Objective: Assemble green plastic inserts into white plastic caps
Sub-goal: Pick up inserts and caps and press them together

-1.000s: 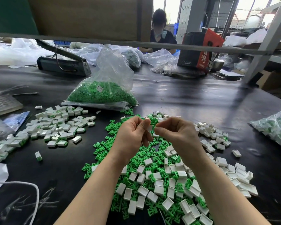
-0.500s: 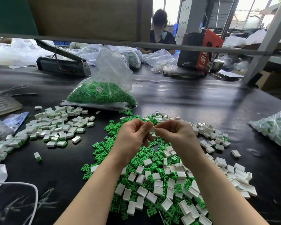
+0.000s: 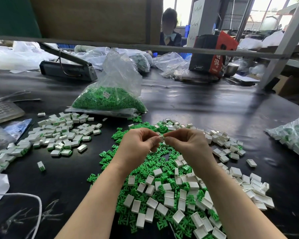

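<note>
Both hands meet above a mixed heap of loose green inserts (image 3: 146, 165) and empty white caps (image 3: 169, 199) on the black table. My left hand (image 3: 138, 145) and my right hand (image 3: 190, 146) pinch one small white cap (image 3: 161, 138) between their fingertips. Whether a green insert sits in it is hidden by the fingers. More empty white caps (image 3: 231, 149) spread to the right of the heap.
A pile of assembled caps with green showing (image 3: 59, 135) lies at left. A clear bag of green inserts (image 3: 109, 100) stands behind the heap, and another bag of parts (image 3: 295, 135) lies at the right edge. A heat sealer (image 3: 67, 69), a keyboard (image 3: 2, 110) and a seated person (image 3: 169, 31) are farther off.
Both hands have stayed together over the heap, shifting slightly toward me while the fingertips work the cap between them.
</note>
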The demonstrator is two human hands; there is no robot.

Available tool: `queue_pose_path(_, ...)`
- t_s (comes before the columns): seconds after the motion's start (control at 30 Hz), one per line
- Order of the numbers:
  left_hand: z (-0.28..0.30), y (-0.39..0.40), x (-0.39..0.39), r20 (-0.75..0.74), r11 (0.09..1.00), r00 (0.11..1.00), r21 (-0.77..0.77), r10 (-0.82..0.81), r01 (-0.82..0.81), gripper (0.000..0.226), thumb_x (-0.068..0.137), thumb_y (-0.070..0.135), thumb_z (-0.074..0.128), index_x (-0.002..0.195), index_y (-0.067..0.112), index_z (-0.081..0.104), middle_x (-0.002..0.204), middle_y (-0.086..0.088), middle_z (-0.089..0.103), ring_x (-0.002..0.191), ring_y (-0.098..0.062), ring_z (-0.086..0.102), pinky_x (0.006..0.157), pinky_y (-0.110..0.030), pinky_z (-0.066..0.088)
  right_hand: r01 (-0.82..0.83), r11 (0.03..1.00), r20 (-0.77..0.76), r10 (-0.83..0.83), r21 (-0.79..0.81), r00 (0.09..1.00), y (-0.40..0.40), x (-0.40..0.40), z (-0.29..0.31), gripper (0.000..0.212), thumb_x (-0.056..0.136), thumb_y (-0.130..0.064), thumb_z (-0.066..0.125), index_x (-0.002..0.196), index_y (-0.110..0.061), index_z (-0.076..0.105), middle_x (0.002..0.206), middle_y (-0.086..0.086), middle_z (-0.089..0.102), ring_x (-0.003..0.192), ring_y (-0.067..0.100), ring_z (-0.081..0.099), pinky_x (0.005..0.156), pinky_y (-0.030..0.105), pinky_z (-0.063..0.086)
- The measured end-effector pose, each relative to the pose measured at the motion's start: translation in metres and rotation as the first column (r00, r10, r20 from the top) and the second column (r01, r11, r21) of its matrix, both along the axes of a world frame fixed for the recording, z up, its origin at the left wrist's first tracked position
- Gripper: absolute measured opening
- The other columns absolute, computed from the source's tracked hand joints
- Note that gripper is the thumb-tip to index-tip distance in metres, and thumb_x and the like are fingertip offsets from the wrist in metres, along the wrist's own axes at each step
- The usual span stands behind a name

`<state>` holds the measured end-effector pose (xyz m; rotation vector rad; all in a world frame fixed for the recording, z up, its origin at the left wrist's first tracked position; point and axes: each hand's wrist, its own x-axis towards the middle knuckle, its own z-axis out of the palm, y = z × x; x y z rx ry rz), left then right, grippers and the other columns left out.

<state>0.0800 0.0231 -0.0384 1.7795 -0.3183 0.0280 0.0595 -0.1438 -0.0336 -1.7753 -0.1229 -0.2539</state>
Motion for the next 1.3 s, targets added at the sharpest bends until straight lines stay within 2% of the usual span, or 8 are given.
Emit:
queue_pose_path(0.13, -0.002, -0.001, 0.000, 0.045, 0.998, 0.999, 0.064, 0.013, -0.016, 0.006, 0.090, 0.012, 0.068, 0.086, 0.013, 0.071, 0.073, -0.011, 0.071, 0.064, -0.017, 0.064, 0.072, -0.043, 0.057, 0.000, 0.998, 0.015, 0.001, -0.055, 1.000, 0.001, -0.001, 0.000, 0.008, 0.081, -0.004, 0.076, 0.089, -0.007, 0.076, 0.082, 0.006, 0.076, 0.078, 0.019, 0.072, 0.076, 0.029, 0.059)
queue_pose_path(0.33, -0.004, 0.003, 0.002, 0.070, 0.991, 0.997, 0.131, -0.016, 0.007, 0.011, 0.090, 0.012, 0.067, 0.082, 0.018, 0.070, 0.074, -0.011, 0.070, 0.069, -0.029, 0.065, 0.072, -0.049, 0.056, -0.062, 0.995, -0.001, 0.062, -0.081, 0.998, -0.001, -0.002, 0.001, 0.009, 0.079, -0.002, 0.076, 0.084, -0.010, 0.075, 0.081, 0.007, 0.075, 0.077, 0.020, 0.072, 0.076, 0.028, 0.059)
queue_pose_path(0.53, -0.005, 0.005, 0.004, 0.070, 0.996, 0.997, 0.085, -0.029, 0.023, 0.010, 0.091, 0.012, 0.067, 0.085, 0.019, 0.071, 0.071, -0.005, 0.070, 0.063, -0.009, 0.062, 0.063, -0.025, 0.055, -0.081, 0.996, 0.014, 0.082, -0.031, 0.997, -0.002, 0.000, -0.001, 0.009, 0.083, -0.004, 0.073, 0.091, -0.009, 0.074, 0.082, 0.006, 0.075, 0.078, 0.016, 0.072, 0.073, 0.020, 0.056)
queue_pose_path(0.63, -0.003, 0.005, 0.005, 0.082, 0.996, 0.996, 0.081, -0.041, 0.034, 0.010, 0.091, 0.012, 0.066, 0.085, 0.018, 0.071, 0.064, 0.005, 0.067, 0.060, -0.004, 0.059, 0.059, -0.017, 0.050, -0.122, 0.974, -0.034, 0.117, -0.194, 0.993, -0.003, 0.002, -0.004, 0.007, 0.094, -0.014, 0.063, 0.097, -0.009, 0.066, 0.079, 0.006, 0.073, 0.059, -0.001, 0.062, 0.056, 0.011, 0.044)
queue_pose_path(0.77, -0.004, 0.003, 0.003, 0.099, 0.991, 0.993, 0.123, -0.061, 0.049, 0.007, 0.091, 0.017, 0.067, 0.086, 0.020, 0.069, 0.069, 0.004, 0.065, 0.063, -0.008, 0.056, 0.062, -0.030, 0.051, -0.147, 0.882, -0.035, 0.147, -0.448, 0.988, -0.003, 0.004, -0.007, 0.024, 0.100, -0.019, 0.052, 0.077, -0.019, 0.058, 0.064, -0.003, 0.062, 0.048, -0.002, 0.047, 0.051, 0.014, 0.035)
queue_pose_path(0.93, -0.008, 0.003, 0.004, 0.033, 0.976, 0.994, 0.193, -0.108, 0.099, 0.011, 0.097, 0.022, 0.057, 0.087, 0.020, 0.062, 0.072, 0.002, 0.060, 0.068, -0.014, 0.052, 0.062, -0.034, 0.046, -0.212, 0.919, -0.054, 0.206, -0.333, 0.977, -0.004, 0.005, -0.008, 0.031, 0.101, -0.014, 0.049, 0.070, -0.018, 0.053, 0.060, -0.008, 0.053, 0.054, 0.001, 0.047, 0.057, 0.014, 0.036)
queue_pose_path(1.03, -0.012, 0.005, 0.005, 0.000, 0.964, 0.989, 0.227, -0.145, 0.142, 0.019, 0.100, 0.023, 0.052, 0.084, 0.020, 0.061, 0.071, -0.001, 0.056, 0.065, -0.013, 0.048, 0.061, -0.033, 0.042, -0.231, 0.919, -0.075, 0.219, -0.319, 0.973, -0.002, 0.005, -0.010, 0.029, 0.102, -0.014, 0.048, 0.073, -0.015, 0.054, 0.063, -0.003, 0.054, 0.060, 0.010, 0.049, 0.062, 0.026, 0.039)
queue_pose_path(1.3, -0.010, 0.009, 0.007, 0.046, 0.954, 0.978, 0.234, -0.204, 0.188, 0.019, 0.097, 0.021, 0.056, 0.079, 0.018, 0.058, 0.061, 0.011, 0.047, 0.057, -0.006, 0.040, 0.052, -0.020, 0.034, -0.289, 0.909, -0.148, 0.255, -0.300, 0.956, -0.001, 0.005, -0.012, 0.024, 0.102, -0.015, 0.047, 0.082, -0.004, 0.054, 0.070, 0.006, 0.049, 0.066, 0.019, 0.043, 0.063, 0.037, 0.036)
